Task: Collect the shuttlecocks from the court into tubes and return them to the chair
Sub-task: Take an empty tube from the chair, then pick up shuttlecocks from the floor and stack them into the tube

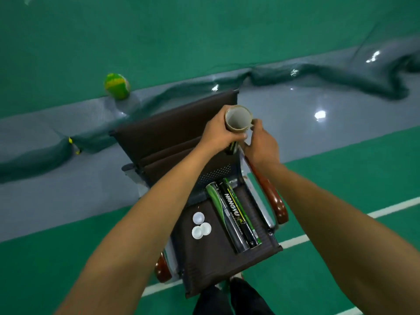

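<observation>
**Held an Open Tube Above the Chair Back**

Gripped a tube (238, 119) in the left hand (217, 133), with the fingers (242, 136) curled right round its wall just under the open mouth and the tips showing at the tube's 5 o'clock. Held it near upright, mouth tipped toward the camera, baring a pale inner wall; could not see down to the bottom. Left a green-and-black lower end poking out beneath that hand at 6 o'clock.

Met the tube's rim at 3 o'clock with the right hand (261, 142), back of the hand to the camera, fingertips bent in against the cardboard edge. Could not tell whether they pinched the rim or merely touched it.

Held both hands over the top edge of the chair (172, 130), at 12 o'clock from its seat. Saw two tubes (231, 214) lying side by side and touching on the seat's right half, running from 11 to 5 o'clock, one lettered HANGYU. Saw three white caps (201, 225) at 9 o'clock from them, bunched close, two overlapping. Noted a red-brown armrest (270, 192) at 3 o'clock from those tubes.

Spotted a green-and-yellow ball (116, 85) on the floor at 10 o'clock from the chair, resting against a dark net (318, 73) heaped along the grey strip.
</observation>
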`<state>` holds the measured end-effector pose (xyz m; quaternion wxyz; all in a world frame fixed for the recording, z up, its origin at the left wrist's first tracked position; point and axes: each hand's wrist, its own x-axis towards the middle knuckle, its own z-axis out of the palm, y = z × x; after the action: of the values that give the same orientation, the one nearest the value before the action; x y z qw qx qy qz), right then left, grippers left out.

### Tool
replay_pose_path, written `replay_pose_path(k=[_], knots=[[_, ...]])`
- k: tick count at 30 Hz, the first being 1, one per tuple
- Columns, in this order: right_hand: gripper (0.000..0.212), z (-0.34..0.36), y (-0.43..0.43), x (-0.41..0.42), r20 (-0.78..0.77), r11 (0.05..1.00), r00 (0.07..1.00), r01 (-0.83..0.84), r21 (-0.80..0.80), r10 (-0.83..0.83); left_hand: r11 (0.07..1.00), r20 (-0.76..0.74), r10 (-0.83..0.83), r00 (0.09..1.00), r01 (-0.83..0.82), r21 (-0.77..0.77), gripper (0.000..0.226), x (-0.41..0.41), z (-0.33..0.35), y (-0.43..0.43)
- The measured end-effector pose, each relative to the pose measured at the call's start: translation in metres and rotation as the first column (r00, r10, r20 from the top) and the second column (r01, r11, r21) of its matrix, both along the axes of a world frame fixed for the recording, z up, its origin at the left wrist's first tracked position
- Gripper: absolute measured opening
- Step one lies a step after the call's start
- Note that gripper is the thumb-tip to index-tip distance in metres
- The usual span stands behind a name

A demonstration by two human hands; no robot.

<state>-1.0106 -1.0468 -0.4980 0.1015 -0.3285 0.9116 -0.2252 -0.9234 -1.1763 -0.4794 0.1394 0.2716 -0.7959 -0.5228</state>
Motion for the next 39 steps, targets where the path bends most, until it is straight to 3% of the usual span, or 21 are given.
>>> replay_pose_path(k=[5, 10, 16, 27, 30, 39], knots=[[0.075, 0.096, 0.04, -0.021, -0.166, 0.999, 0.986, -0.002, -0.034, -0.004, 0.955, -0.035, -0.206, 0.978, 0.193, -0.227, 0.077, -0.021, 0.064, 0.015], [0.07, 0.171, 0.096, -0.024, -0.321, 0.996, 0.943, -0.092, 0.003, 0.088, 0.912, -0.14, -0.319, 0.937, 0.264, -0.315, 0.071, -0.058, 0.117, 0.058], [0.071, 0.229, 0.197, -0.027, -0.394, 0.991, 0.915, 0.04, -0.124, -0.086, 0.851, -0.269, -0.488, 0.831, 0.384, -0.357, 0.064, -0.105, 0.176, 0.151], [0.097, 0.292, 0.48, -0.011, -0.455, 0.859, 0.736, 0.487, -0.159, -0.501, 0.66, -0.24, -0.749, 0.618, 0.658, -0.363, 0.062, -0.142, 0.254, 0.438], [0.107, 0.302, 0.566, 0.007, -0.43, 0.815, 0.715, 0.571, -0.096, -0.551, 0.584, -0.206, -0.809, 0.551, 0.714, -0.386, 0.066, -0.14, 0.257, 0.523], [0.108, 0.318, 0.811, 0.098, -0.411, 0.629, 0.574, 0.778, 0.003, -0.708, 0.417, -0.174, -0.909, 0.379, 0.836, -0.356, 0.072, -0.084, 0.255, 0.776]])
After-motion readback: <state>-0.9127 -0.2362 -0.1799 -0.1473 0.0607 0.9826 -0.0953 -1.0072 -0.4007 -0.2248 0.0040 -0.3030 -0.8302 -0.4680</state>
